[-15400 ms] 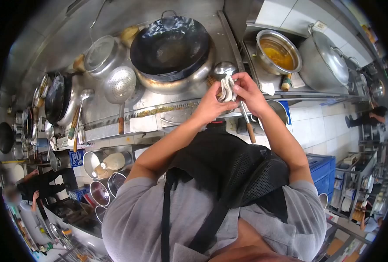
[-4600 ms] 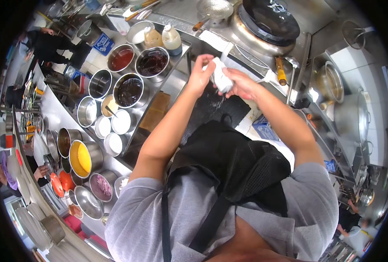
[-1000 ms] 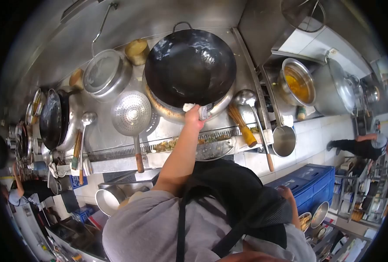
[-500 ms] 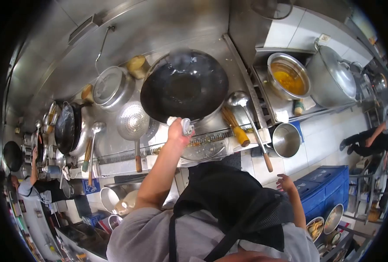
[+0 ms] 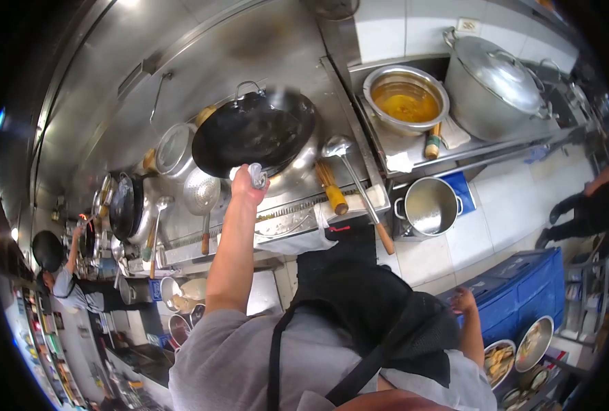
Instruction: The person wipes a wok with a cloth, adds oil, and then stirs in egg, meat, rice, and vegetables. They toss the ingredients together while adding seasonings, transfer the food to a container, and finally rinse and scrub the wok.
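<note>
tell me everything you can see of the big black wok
The wok is wide, round, dark, apparently metal, with a patchy sheen inside; no food can be made out. A paler loop handle stands at its far rim. It sits over a metal burner, seemingly tilted; contact between them is hidden. The left hand has its grip at the near rim, with a bunched white cloth.

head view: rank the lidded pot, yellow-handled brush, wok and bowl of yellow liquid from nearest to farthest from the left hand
1. Wok, right at the left hand
2. Yellow-handled brush, to the hand's right
3. Bowl of yellow liquid, farther right
4. Lidded pot, just right of the bowl
</note>
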The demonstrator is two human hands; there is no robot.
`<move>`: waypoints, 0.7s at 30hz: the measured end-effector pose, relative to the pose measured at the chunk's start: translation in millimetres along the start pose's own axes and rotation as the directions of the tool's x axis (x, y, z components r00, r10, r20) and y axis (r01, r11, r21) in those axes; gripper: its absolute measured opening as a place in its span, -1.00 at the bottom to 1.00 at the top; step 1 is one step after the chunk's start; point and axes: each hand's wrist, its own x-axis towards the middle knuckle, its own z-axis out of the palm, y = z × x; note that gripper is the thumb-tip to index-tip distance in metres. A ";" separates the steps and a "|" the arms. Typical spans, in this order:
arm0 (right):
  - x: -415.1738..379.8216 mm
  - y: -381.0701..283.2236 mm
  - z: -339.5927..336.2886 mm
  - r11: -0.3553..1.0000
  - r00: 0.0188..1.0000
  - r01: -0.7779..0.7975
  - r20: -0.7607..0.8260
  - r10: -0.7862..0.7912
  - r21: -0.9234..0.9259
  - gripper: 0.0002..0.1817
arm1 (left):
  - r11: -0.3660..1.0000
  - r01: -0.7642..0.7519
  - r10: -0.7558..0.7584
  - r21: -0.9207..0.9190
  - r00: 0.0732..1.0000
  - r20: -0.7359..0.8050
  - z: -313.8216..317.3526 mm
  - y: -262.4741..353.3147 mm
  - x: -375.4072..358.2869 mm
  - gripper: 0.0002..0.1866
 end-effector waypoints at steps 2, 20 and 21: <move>46.4 45.3 -23.8 0.922 0.997 -0.032 0.076 0.003 0.386 -0.60 | 1.000 -0.024 0.024 0.010 0.999 -0.027 16.4 1.2 -24.3 -0.77; 113.2 -11.4 -154.4 0.986 0.979 0.163 0.115 -0.166 0.032 -0.56 | 0.958 -0.285 0.287 0.036 0.957 -0.045 195.0 -99.9 -125.6 -0.72; 111.3 -18.3 -164.5 0.987 0.979 0.159 0.127 -0.161 0.026 -0.56 | 0.948 -0.314 0.317 0.047 0.946 -0.073 204.4 -104.7 -130.4 -0.72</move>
